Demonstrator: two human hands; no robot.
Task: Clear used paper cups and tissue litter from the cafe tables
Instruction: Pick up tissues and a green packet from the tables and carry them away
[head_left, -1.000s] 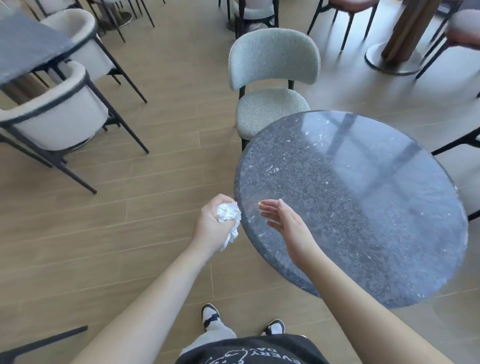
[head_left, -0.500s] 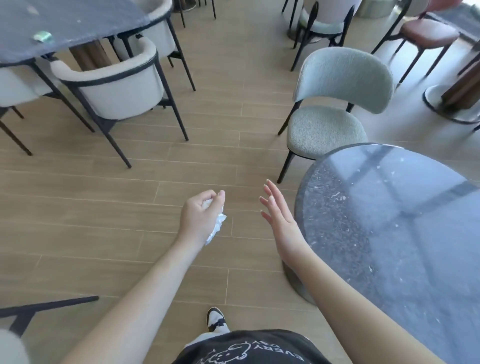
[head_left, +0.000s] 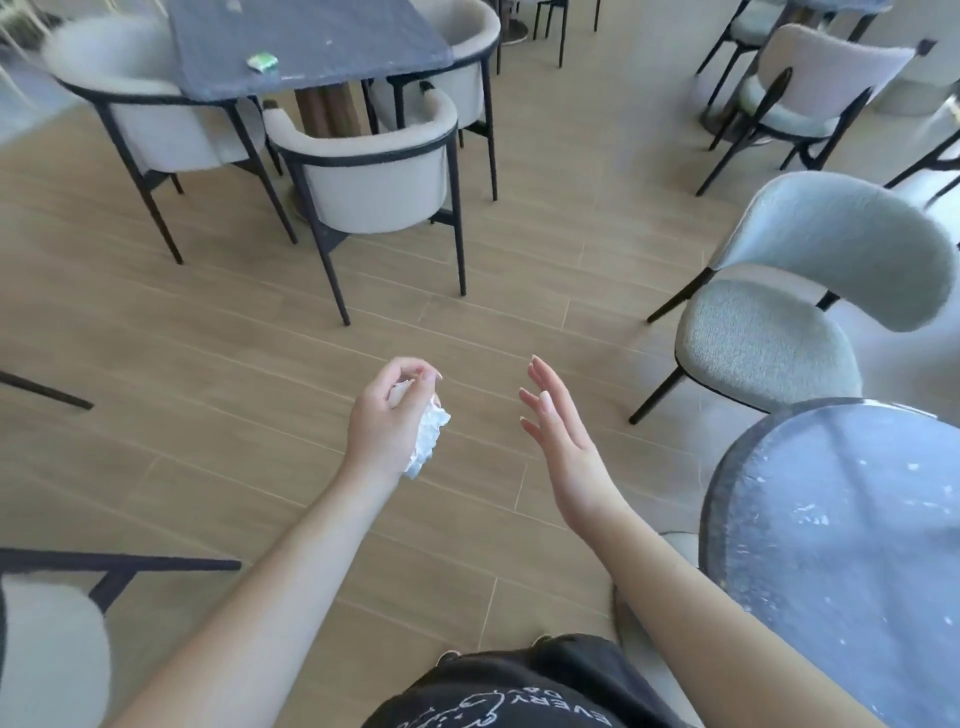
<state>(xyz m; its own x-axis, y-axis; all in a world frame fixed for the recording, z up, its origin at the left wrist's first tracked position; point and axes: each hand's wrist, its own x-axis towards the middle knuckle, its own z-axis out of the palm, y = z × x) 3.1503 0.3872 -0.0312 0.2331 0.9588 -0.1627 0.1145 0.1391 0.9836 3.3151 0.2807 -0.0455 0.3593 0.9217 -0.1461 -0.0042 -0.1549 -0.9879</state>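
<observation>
My left hand (head_left: 387, 418) is curled around a crumpled white tissue (head_left: 428, 434), held over the wooden floor. Beside it, my right hand (head_left: 563, 441) is open with fingers spread and holds nothing. The round dark stone table (head_left: 841, 545) is at the lower right, its top bare. On the rectangular dark table (head_left: 311, 41) at the upper left lies a small green wrapper (head_left: 262, 62).
Two cream armchairs (head_left: 374, 176) with black legs stand at the rectangular table. A grey-green chair (head_left: 789, 312) sits next to the round table, with more chairs (head_left: 810, 88) behind it. Another chair's edge (head_left: 47, 654) shows at the lower left. Wooden floor lies between the tables.
The view has swung left, away from the round table toward the rectangular one. Both hands have left the round table's edge and are over the floor, the tissue still in my left hand.
</observation>
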